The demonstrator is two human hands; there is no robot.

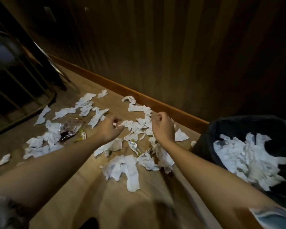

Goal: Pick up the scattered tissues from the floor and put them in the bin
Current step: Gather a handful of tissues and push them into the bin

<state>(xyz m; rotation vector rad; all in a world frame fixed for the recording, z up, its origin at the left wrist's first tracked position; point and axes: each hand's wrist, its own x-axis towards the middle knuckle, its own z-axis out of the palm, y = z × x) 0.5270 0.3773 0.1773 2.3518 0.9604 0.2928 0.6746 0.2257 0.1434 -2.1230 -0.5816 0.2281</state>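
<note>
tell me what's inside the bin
The bin, lined with a dark bag, holds a heap of white tissues. Whatever lies beneath them is covered.

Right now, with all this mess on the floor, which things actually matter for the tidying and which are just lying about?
For the job:
- crumpled white tissues scattered on the wooden floor
- black-lined bin, already holding tissues
- left hand and right hand, both reaching down

Just lying about:
- crinkled clear plastic wrapper
- small foil sachet
- dark metal railing

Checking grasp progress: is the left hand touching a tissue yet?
Cannot tell. In the head view the left hand curls beside a tissue, their edges meeting in the picture, but its height above it is unclear.
</note>
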